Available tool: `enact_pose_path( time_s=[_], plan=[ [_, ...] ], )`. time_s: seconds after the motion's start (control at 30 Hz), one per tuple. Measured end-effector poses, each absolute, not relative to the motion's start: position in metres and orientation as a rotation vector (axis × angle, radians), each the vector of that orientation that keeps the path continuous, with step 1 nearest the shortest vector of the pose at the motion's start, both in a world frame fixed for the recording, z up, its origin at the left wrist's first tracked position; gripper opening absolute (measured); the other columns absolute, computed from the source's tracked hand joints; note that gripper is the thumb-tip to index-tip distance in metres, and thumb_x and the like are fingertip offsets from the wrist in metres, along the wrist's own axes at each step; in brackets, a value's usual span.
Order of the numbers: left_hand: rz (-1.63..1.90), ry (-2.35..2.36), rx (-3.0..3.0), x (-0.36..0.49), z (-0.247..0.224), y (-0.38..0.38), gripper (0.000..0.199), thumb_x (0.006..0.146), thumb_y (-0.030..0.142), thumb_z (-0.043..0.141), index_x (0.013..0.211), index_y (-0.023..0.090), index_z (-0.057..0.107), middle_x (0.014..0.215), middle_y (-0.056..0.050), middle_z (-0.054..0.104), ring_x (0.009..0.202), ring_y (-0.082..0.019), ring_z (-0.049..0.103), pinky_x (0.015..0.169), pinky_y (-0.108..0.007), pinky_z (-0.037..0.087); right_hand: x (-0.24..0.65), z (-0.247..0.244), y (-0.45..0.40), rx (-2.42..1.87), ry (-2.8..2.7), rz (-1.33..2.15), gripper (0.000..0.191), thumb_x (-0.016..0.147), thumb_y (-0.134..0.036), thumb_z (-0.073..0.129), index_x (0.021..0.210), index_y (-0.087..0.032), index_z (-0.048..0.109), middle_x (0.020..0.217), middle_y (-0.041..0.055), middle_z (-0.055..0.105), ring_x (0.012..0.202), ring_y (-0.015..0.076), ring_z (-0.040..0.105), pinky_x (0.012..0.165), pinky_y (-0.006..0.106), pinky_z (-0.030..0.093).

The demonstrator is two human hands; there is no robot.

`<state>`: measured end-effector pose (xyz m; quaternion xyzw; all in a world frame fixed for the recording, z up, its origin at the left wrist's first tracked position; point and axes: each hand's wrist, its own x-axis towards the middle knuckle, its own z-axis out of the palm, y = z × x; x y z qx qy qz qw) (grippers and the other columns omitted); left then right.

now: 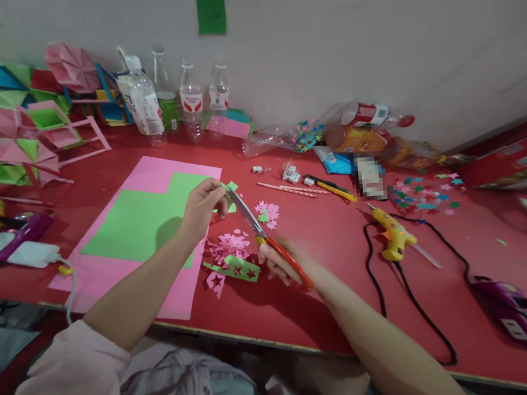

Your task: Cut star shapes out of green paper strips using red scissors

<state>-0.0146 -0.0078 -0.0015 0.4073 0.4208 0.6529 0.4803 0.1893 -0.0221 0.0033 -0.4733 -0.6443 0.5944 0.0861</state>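
Note:
My right hand (276,261) is closed round the orange-red handles of a pair of scissors (292,259), whose blades point up and left. At the blade tips my left hand (204,206) is closed in a pinch on a small piece of green paper (229,191), partly hidden by the fingers and blades. Beneath the hands lie pink paper scraps (228,246) and a green strip with star-shaped holes (239,268). A little pile of pink paper stars (268,212) sits just beyond the scissors. Left of them, a green sheet (132,224) rests on a larger pink sheet (144,171).
Plastic bottles (147,103) stand along the wall, with others lying at the back right. A yellow glue gun (393,235) and its black cord are on the right. Folded paper models (45,130) crowd the left. Purple power strips (523,316) lie at both sides.

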Motion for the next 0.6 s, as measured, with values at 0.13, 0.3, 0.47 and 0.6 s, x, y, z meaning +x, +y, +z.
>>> enact_pose_path(
  time_s=[0.13,0.3,0.47,0.6],
  plan=[
    [1.592,1.015,1.013,-0.0153,-0.0023,-0.0071,0.01,0.077,0.02,0.053,0.068,0.02,0.048,0.041,0.007,0.052,0.036,-0.005,0.045,0.04,-0.018,0.036,0.19,0.0011,-0.0215,-1.379,-1.922,1.779,0.053,0.075,-0.071,0.049,0.072,-0.018,0.052,0.039,-0.0106,0.038,0.031,0.0056,0.039,0.043,0.023,0.045],
    [1.594,1.015,1.019,-0.0159,-0.003,-0.0061,0.01,0.077,0.021,0.054,0.068,0.019,0.049,0.042,0.007,0.052,0.036,-0.005,0.046,0.041,-0.018,0.036,0.1908,0.0021,-0.0226,-1.362,-1.923,1.782,0.052,0.076,-0.071,0.048,0.069,-0.019,0.049,0.036,-0.0109,0.037,0.029,0.0054,0.037,0.041,0.023,0.044],
    [1.588,1.033,1.016,-0.0155,-0.0017,-0.0069,0.011,0.077,0.022,0.055,0.068,0.019,0.049,0.042,0.006,0.052,0.036,-0.005,0.046,0.041,-0.018,0.037,0.1899,0.0062,-0.0251,-1.383,-1.913,1.739,0.046,0.084,-0.062,0.045,0.065,-0.02,0.045,0.034,-0.011,0.034,0.026,0.0048,0.033,0.04,0.022,0.043],
    [1.594,1.052,1.035,-0.0155,-0.0001,-0.0076,0.011,0.077,0.021,0.054,0.067,0.019,0.05,0.042,0.006,0.052,0.036,-0.005,0.046,0.041,-0.018,0.037,0.1889,0.0082,-0.0265,-1.396,-1.921,1.703,0.044,0.084,-0.06,0.046,0.064,-0.021,0.045,0.033,-0.0108,0.033,0.024,0.0052,0.032,0.037,0.022,0.042]
  ],
)
